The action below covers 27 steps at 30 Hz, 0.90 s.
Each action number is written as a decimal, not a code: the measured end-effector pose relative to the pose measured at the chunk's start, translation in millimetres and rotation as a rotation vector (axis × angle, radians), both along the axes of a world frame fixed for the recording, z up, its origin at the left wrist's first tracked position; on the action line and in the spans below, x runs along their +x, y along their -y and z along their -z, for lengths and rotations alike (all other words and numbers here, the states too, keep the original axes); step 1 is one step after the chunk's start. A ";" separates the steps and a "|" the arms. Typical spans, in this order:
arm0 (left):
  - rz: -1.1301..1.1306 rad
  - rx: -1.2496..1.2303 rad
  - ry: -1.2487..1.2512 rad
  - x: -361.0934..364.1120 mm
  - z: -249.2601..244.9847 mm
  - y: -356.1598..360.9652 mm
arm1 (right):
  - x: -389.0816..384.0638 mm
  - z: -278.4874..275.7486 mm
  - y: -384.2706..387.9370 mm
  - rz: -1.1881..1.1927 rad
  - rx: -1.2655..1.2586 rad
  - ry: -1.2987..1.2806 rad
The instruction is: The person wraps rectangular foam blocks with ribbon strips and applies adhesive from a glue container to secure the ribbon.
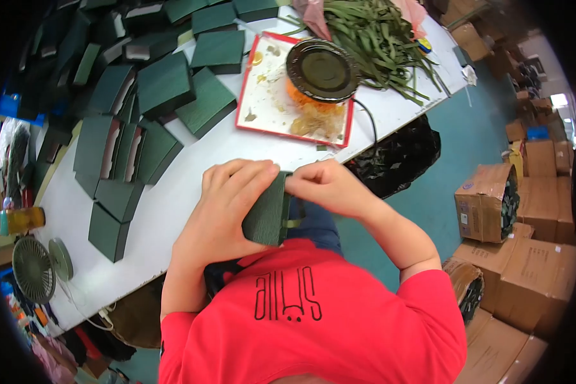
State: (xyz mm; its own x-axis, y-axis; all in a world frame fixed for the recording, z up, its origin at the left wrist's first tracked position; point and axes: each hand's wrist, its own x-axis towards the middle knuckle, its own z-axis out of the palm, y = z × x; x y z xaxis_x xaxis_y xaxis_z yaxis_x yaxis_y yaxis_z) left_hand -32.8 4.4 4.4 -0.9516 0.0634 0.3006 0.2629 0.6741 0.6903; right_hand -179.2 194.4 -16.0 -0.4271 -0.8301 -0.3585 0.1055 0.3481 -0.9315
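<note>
A dark green box [265, 216] is held tilted near my chest, at the table's front edge. My left hand [221, 208] wraps round it from the left, fingers over the top and thumb below. My right hand [329, 185] is closed in a pinch at the box's upper right edge; what is between the fingertips is hidden. A short end of green ribbon [294, 223] sticks out from the box's right side, below my right fingers.
Many green boxes [165, 88] cover the table's left and back. A red-rimmed tray [242, 96] bears a round dark-topped pot [323, 69]. Green ribbons [381, 41] lie piled behind it. A small fan [33, 269] stands left; cartons [537, 272] are stacked right.
</note>
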 end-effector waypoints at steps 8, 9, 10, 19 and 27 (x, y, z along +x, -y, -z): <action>-0.113 -0.195 0.064 9.0 -0.9 -3.5 | -0.4 -12.4 -10.2 0.161 -0.017 0.043; -0.193 -0.236 0.087 11.4 -0.7 -1.7 | -12.6 -12.8 -19.7 0.211 -0.029 0.033; -0.273 -0.278 0.112 14.0 -0.2 0.9 | -20.1 -15.9 -27.2 0.363 -0.049 -0.083; -0.581 -0.206 0.409 38.8 2.3 32.5 | -156.0 20.2 -76.6 1.034 -0.141 -0.510; -0.689 0.085 0.196 60.6 23.2 56.6 | -182.6 29.5 -58.1 0.816 0.167 -0.946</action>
